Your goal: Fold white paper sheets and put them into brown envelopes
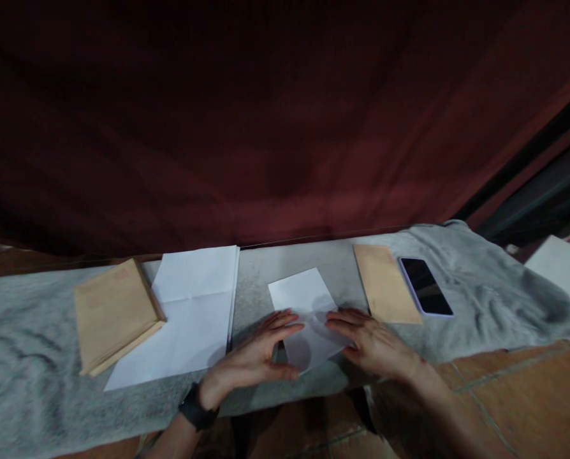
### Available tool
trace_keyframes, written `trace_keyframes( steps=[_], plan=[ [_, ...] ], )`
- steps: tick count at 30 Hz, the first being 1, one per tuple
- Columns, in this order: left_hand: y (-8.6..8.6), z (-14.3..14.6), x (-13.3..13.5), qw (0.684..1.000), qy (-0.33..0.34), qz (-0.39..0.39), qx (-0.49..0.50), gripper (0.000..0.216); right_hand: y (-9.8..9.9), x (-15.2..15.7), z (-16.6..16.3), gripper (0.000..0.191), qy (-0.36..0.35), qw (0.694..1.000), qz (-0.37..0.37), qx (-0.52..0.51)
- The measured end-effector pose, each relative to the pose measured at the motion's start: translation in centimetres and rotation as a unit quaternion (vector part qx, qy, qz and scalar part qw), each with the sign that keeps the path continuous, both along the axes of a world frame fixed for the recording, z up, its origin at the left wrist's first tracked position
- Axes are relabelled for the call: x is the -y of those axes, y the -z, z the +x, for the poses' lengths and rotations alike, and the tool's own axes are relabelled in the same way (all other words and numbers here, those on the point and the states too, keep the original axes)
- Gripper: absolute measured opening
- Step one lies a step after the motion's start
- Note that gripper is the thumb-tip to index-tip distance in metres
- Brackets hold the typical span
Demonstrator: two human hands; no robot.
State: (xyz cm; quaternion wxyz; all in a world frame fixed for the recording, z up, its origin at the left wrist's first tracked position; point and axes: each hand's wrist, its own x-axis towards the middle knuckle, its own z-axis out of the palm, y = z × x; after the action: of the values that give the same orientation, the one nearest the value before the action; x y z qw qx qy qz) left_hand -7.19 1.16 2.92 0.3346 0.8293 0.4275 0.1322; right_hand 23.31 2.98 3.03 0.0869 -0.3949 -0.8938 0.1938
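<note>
A white sheet of paper [300, 290] with a crease across its middle lies in front of me on the grey cloth. At its left edge is my left hand [266, 347], fingers stretched out and thumb apart, a black watch [197, 407] on the wrist. From the right, my right hand [368, 338] rests on the paper's edge, its fingers extended flat and the thumb lower down. Neither hand grips the sheet. Just beyond my right hand lies a single brown envelope [387, 284].
Larger creased white sheets [196, 280] lie at left, partly under a stack of brown envelopes [113, 306]. A phone [426, 287] in a lilac case lies right of the single envelope. Grey cloth [486, 280] covers the narrow surface; a dark red curtain [285, 159] hangs behind.
</note>
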Motion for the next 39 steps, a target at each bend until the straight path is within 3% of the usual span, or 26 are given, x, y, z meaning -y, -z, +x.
trace_keyframes(
  steps=[4, 6, 9, 11, 15, 19, 24, 29, 39],
  plan=[
    [0.2, 0.4, 0.7, 0.999, 0.025, 0.003, -0.022, 0.091, -0.3, -0.3, 0.0, 0.051, 0.034, 0.999, -0.026, -0.028],
    [0.4, 0.9, 0.9, 1.000, 0.010, 0.018, -0.008, 0.080, -0.8, -0.3, -0.4, 0.045, 0.043, 0.996, -0.051, -0.059],
    [0.6, 1.4, 0.8, 0.996, -0.073, 0.014, 0.049, 0.041, -1.2, -0.5, -0.7, 0.035, 0.067, 0.985, -0.109, -0.120],
    [0.8, 1.4, 0.6, 0.988, -0.125, -0.021, 0.093, 0.026, -1.2, -0.7, -0.6, 0.029, 0.080, 0.974, -0.149, -0.154],
    [1.2, 1.0, 0.1, 0.960, -0.207, -0.109, 0.153, 0.028, -0.3, -1.4, -0.3, 0.021, 0.101, 0.965, -0.184, -0.158],
    [2.2, 0.7, -0.4, 0.918, -0.292, -0.164, 0.212, 0.034, 1.0, -2.4, -1.1, 0.026, 0.142, 0.963, -0.182, -0.142],
    [3.3, 1.0, -1.6, 0.903, -0.358, -0.100, 0.213, 0.036, 2.5, -3.5, -2.5, 0.028, 0.194, 0.959, -0.149, -0.144],
    [3.3, 1.7, -2.4, 0.899, -0.402, -0.033, 0.169, 0.034, 3.2, -4.2, -3.3, 0.025, 0.256, 0.955, -0.107, -0.102],
    [2.8, 1.6, -2.3, 0.914, -0.401, -0.011, 0.061, 0.028, 3.3, -4.4, -4.1, 0.019, 0.277, 0.955, -0.097, -0.041]
  ],
)
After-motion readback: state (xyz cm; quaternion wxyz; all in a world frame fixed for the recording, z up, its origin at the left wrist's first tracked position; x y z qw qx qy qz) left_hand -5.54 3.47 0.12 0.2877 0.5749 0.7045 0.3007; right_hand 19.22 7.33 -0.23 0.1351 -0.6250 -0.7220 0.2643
